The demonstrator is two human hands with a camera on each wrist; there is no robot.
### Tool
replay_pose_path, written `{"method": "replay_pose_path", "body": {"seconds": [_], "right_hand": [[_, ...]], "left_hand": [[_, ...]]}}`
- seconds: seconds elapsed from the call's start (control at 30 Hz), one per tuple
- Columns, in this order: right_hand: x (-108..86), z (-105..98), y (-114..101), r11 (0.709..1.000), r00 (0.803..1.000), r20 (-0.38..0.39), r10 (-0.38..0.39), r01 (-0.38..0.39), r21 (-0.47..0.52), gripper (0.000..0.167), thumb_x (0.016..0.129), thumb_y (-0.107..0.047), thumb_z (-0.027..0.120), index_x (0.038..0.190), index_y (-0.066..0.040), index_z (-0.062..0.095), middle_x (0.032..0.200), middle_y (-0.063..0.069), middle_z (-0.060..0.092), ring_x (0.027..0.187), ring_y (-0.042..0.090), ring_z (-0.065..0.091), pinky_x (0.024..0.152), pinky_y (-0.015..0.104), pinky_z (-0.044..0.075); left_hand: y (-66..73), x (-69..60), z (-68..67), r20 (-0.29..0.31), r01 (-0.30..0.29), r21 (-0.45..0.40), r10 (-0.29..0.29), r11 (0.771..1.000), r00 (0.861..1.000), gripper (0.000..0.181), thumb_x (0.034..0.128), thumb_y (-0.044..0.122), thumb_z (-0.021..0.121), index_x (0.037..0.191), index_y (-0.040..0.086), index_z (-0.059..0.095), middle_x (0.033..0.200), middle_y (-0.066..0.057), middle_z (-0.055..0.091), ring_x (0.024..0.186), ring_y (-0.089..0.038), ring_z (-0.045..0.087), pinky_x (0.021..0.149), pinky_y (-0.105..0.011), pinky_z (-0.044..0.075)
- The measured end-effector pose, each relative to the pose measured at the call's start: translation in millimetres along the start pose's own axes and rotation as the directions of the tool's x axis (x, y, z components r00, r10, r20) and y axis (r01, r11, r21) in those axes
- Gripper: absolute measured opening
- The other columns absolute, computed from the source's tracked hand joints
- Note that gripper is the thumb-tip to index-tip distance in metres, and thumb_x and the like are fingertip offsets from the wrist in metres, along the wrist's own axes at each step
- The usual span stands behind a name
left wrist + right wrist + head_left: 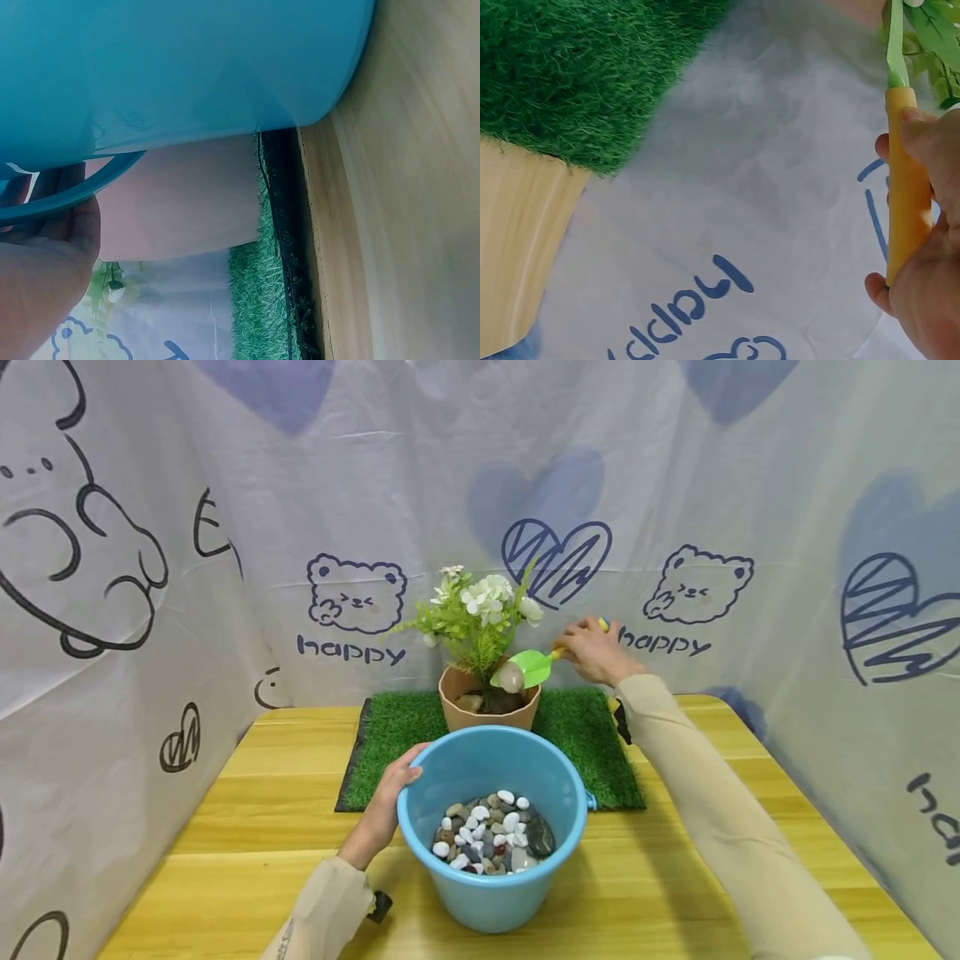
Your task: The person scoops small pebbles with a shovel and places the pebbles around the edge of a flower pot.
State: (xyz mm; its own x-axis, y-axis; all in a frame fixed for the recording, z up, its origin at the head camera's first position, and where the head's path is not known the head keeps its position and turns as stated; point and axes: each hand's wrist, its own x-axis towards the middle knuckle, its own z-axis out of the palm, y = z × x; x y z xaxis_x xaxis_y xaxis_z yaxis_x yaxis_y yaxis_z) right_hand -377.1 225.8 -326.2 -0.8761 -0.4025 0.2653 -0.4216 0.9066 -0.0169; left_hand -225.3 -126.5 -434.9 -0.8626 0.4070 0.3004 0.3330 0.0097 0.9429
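My left hand (392, 791) grips the left rim of a blue bucket (491, 893), its thumb over the edge and its fingers outside. Inside the bucket lie many white, grey and brown pebbles (480, 833). With my right hand (596, 652) I hold a toy shovel by its yellow handle (909, 187). The shovel's green blade (534, 668) carries a pale rounded stone (511, 677) above the opening of a peach flowerpot (487, 718). Stones (470, 702) and a plant with white flowers (489, 597) are in the pot.
Under the flowerpot lies a green artificial grass mat (588, 743) with a dark edge, at the back of the wooden table (262, 827). A pale curtain (420, 485) printed with bears and hearts stands close behind and along both sides.
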Motion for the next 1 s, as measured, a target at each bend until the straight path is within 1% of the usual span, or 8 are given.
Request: {"method": "replay_pose_path", "body": {"seconds": [0.23,0.4,0.57,0.77,0.87,1.0], "right_hand": [[-3.2,7.7,1.6,1.0,0.999,-0.037,-0.013,0.013,-0.015,0.027,0.101,-0.022,0.051,0.12,-0.02,0.07,0.114,0.006,0.061,0.121,0.034,0.04,0.097,0.066,0.02],[-4.0,10.9,-0.1,1.0,0.999,-0.033,0.009,-0.009,0.005,0.027,0.101,-0.023,0.05,0.121,-0.02,0.069,0.116,0.006,0.061,0.123,0.035,0.041,0.101,0.07,0.018],[-5.4,11.2,-4.6,1.0,0.999,-0.034,0.022,-0.021,0.013,0.027,0.101,-0.021,0.05,0.12,-0.019,0.069,0.119,0.006,0.061,0.124,0.036,0.041,0.103,0.073,0.015],[-4.1,11.1,-7.3,1.0,0.998,-0.059,0.012,-0.013,-0.025,0.027,0.102,-0.021,0.049,0.119,-0.018,0.069,0.122,0.006,0.061,0.124,0.035,0.042,0.105,0.072,0.013],[-3.5,10.9,-7.8,0.999,0.997,-0.079,-0.001,-0.003,-0.052,0.027,0.101,-0.02,0.049,0.119,-0.018,0.069,0.121,0.007,0.062,0.123,0.035,0.042,0.105,0.07,0.014],[-1.6,9.2,-8.9,0.995,0.992,-0.115,-0.047,0.036,-0.095,0.025,0.099,-0.019,0.054,0.118,-0.02,0.07,0.118,0.007,0.063,0.122,0.033,0.044,0.103,0.068,0.017]], "left_hand": [[-0.1,-0.7,-0.7,0.009,-0.002,0.0,0.002,1.0,1.0,0.056,0.0947,0.029,0.032,0.143,0.004,0.046,0.137,-0.026,0.052,0.117,-0.046,0.056,0.091,-0.05,0.052],[-0.1,0.4,-0.8,0.011,-0.015,-0.004,0.016,1.0,1.0,0.056,0.0941,0.028,0.032,0.142,0.003,0.046,0.136,-0.027,0.052,0.116,-0.047,0.056,0.09,-0.05,0.053],[-0.4,1.1,-1.4,0.016,-0.012,-0.003,0.012,1.0,1.0,0.056,0.0944,0.028,0.032,0.143,0.004,0.046,0.136,-0.026,0.052,0.117,-0.046,0.056,0.09,-0.05,0.053],[-0.5,0.9,-2.0,0.016,-0.006,-0.003,0.006,1.0,1.0,0.056,0.0944,0.029,0.033,0.143,0.004,0.046,0.136,-0.026,0.052,0.117,-0.046,0.056,0.09,-0.048,0.053],[-0.3,0.8,-2.0,0.017,-0.007,-0.003,0.007,1.0,1.0,0.056,0.0945,0.029,0.033,0.143,0.004,0.046,0.136,-0.026,0.052,0.117,-0.046,0.056,0.09,-0.049,0.053],[0.3,0.6,-1.9,0.014,-0.01,-0.001,0.01,1.0,1.0,0.056,0.0943,0.028,0.033,0.143,0.004,0.046,0.136,-0.026,0.053,0.117,-0.046,0.056,0.09,-0.048,0.053]]}}
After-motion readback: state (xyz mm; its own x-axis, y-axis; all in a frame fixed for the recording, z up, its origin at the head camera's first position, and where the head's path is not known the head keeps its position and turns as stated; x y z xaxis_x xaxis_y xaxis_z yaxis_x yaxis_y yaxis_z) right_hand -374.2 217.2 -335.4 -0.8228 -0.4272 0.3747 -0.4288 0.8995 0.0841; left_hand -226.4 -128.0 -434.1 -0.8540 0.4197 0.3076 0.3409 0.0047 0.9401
